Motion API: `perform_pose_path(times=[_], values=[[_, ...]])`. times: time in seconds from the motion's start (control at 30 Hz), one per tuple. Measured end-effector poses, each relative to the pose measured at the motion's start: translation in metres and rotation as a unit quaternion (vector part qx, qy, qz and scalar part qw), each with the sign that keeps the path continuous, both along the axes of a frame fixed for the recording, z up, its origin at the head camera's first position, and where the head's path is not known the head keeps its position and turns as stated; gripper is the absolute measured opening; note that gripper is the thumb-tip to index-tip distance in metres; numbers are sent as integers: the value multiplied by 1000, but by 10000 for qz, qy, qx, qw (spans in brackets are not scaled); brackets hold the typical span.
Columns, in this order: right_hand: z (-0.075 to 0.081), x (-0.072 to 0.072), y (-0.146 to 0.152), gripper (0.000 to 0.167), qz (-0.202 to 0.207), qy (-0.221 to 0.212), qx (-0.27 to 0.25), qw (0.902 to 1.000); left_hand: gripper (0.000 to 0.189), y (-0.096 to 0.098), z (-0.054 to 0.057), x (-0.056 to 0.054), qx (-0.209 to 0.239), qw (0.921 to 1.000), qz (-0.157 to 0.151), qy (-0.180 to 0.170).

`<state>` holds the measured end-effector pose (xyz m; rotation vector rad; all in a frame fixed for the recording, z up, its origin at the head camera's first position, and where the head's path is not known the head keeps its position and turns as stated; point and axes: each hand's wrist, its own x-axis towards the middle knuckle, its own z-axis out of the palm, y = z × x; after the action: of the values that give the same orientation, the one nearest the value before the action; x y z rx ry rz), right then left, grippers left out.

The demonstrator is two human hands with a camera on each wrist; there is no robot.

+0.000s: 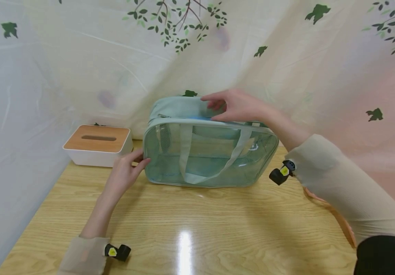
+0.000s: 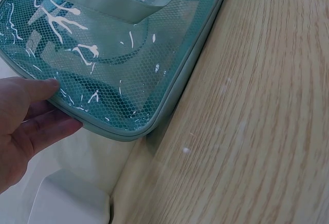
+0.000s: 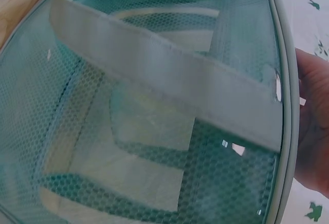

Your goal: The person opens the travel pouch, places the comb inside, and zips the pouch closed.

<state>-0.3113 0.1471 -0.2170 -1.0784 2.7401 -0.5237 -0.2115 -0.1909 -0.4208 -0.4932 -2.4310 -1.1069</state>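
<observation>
A mint-green clear-fronted toiletry bag point(image 1: 214, 152) stands upright on the table, its handle strap point(image 1: 185, 149) hanging down the front. At the bag's left side, my left hand point(image 1: 128, 168) pinches the edge, thumb on the clear front and fingers behind, as the left wrist view shows. My right hand point(image 1: 237, 107) is over the top of the bag, thumb near the front rim and index finger spread toward the back panel. In the right wrist view, the bag's front hides most of the right hand point(image 3: 313, 124). A zipper pull point(image 1: 164, 115) shows at the top left.
Left of the bag stands a white tissue box point(image 1: 94, 158) with a wooden lid point(image 1: 97, 138). A patterned curtain point(image 1: 115, 57) hangs behind the wood-grain table point(image 1: 201, 221). An orange strap-like edge point(image 1: 342, 221) lies under the right forearm, and a black rounded object point(image 1: 386, 256) is at bottom right.
</observation>
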Motion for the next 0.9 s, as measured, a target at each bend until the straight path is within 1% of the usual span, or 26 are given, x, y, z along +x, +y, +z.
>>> perform_pose_path(times=[0.3,0.47,0.67,0.9], values=[[3,1,-21,70,236,78,360,9990,13,0,1,1,-4,10000,-30,15],[6,0,-29,70,329,49,349,9988,13,1,0,1,-5,10000,-61,40],[9,-3,-41,70,417,10,335,9986,15,1,1,2,16,10000,-55,-37],[16,-6,-62,69,574,-22,295,9979,15,1,3,4,32,10000,-43,-43]])
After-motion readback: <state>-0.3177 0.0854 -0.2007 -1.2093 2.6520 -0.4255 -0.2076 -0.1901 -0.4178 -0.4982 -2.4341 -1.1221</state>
